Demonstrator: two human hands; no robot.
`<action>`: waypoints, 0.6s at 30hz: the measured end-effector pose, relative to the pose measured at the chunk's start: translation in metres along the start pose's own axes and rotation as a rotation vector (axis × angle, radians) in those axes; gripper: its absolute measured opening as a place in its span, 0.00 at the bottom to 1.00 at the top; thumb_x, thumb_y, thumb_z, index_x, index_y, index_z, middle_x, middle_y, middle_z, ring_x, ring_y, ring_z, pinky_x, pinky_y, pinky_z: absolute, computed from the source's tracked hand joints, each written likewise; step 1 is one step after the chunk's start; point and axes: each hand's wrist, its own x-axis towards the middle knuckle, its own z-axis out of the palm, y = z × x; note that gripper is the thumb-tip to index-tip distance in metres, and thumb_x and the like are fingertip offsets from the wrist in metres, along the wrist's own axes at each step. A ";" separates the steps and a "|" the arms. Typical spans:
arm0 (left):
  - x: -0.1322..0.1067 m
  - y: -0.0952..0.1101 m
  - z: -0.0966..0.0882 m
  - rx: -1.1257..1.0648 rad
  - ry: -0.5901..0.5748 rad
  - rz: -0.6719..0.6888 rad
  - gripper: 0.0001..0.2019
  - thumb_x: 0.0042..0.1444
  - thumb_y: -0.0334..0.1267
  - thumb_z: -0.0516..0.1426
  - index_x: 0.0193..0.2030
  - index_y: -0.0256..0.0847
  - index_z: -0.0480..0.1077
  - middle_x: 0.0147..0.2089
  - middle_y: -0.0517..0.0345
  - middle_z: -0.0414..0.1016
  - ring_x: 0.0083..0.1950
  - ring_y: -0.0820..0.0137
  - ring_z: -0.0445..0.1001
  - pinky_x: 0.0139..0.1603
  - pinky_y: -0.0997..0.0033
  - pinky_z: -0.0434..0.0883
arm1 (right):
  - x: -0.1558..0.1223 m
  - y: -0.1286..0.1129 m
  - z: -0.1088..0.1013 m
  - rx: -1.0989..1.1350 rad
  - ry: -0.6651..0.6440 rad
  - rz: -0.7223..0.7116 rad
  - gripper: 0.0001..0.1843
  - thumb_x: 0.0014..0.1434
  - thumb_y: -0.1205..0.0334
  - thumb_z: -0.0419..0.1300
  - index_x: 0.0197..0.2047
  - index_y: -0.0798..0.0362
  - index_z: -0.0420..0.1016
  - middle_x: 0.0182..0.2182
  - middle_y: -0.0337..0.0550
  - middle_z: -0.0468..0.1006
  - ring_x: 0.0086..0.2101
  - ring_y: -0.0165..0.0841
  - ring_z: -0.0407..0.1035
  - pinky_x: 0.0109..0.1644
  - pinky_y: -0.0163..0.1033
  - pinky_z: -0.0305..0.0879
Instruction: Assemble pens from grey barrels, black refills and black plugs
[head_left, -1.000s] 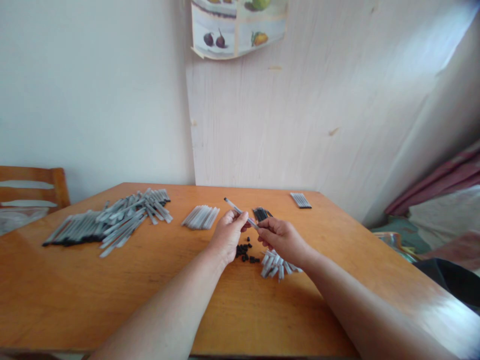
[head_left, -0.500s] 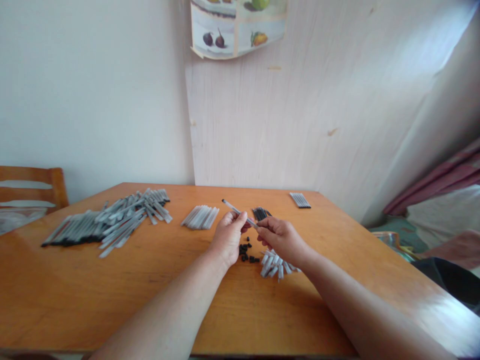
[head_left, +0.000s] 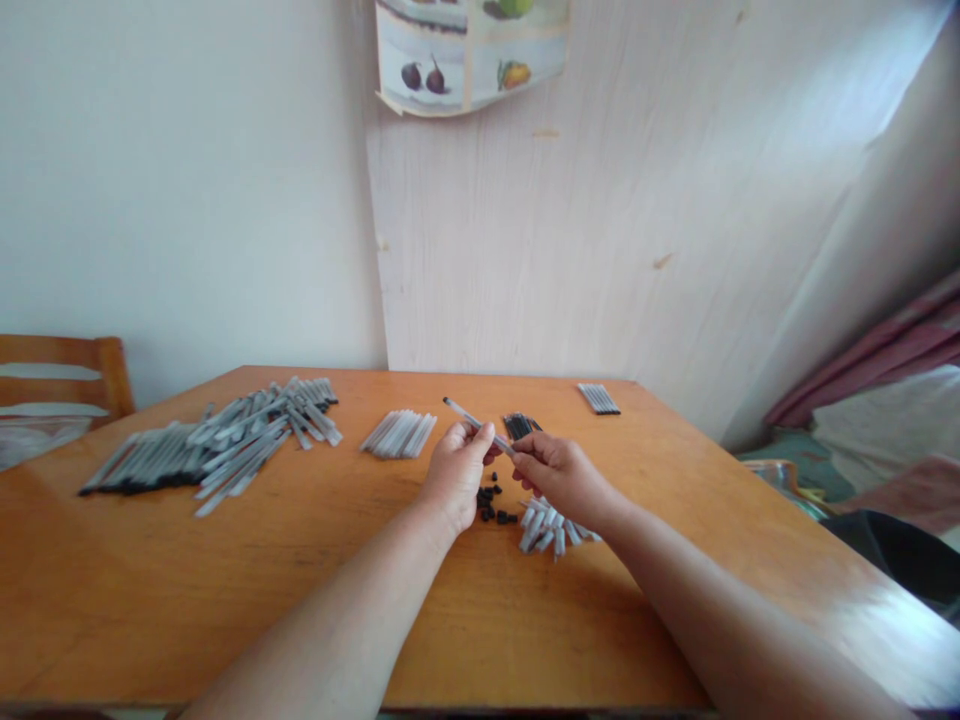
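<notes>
My left hand (head_left: 454, 474) is closed around a thin grey pen barrel (head_left: 463, 413) that slants up to the left. My right hand (head_left: 559, 476) pinches the same barrel at its lower right end. Both hands hover just above the wooden table (head_left: 300, 580). Under them lie several small black end plugs (head_left: 491, 503) and a cluster of short grey caps (head_left: 546, 528). A small bunch of black refills (head_left: 520, 427) sits just behind the hands.
A big heap of grey pens (head_left: 210, 447) lies at the table's left. A neat row of clear barrels (head_left: 399, 434) sits mid-table, another small bundle (head_left: 598, 398) at the far edge. A wooden chair (head_left: 64, 375) stands left; fabric and clutter (head_left: 870, 430) lie right.
The hands and the barrel stay almost still; the view shifts very slightly.
</notes>
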 end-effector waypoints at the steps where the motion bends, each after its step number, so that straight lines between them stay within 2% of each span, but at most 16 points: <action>1: 0.000 0.000 0.000 0.014 0.006 0.004 0.13 0.49 0.45 0.63 0.32 0.39 0.66 0.31 0.57 0.75 0.33 0.72 0.71 0.38 0.70 0.65 | 0.000 0.001 0.000 -0.005 -0.005 -0.003 0.11 0.59 0.55 0.54 0.37 0.54 0.71 0.26 0.40 0.74 0.24 0.26 0.65 0.26 0.31 0.61; 10: 0.000 0.000 0.001 0.043 -0.027 0.006 0.14 0.48 0.47 0.63 0.33 0.40 0.69 0.32 0.58 0.75 0.34 0.72 0.71 0.38 0.71 0.65 | 0.004 0.010 0.003 -0.034 -0.007 -0.011 0.11 0.60 0.56 0.53 0.39 0.54 0.71 0.28 0.40 0.75 0.25 0.26 0.67 0.25 0.30 0.62; 18: -0.001 0.003 -0.001 0.043 -0.108 0.043 0.13 0.51 0.46 0.61 0.38 0.40 0.69 0.37 0.54 0.77 0.40 0.69 0.74 0.46 0.65 0.67 | 0.005 0.013 0.004 -0.004 -0.019 -0.013 0.13 0.60 0.54 0.55 0.40 0.54 0.71 0.28 0.41 0.75 0.24 0.26 0.68 0.26 0.31 0.65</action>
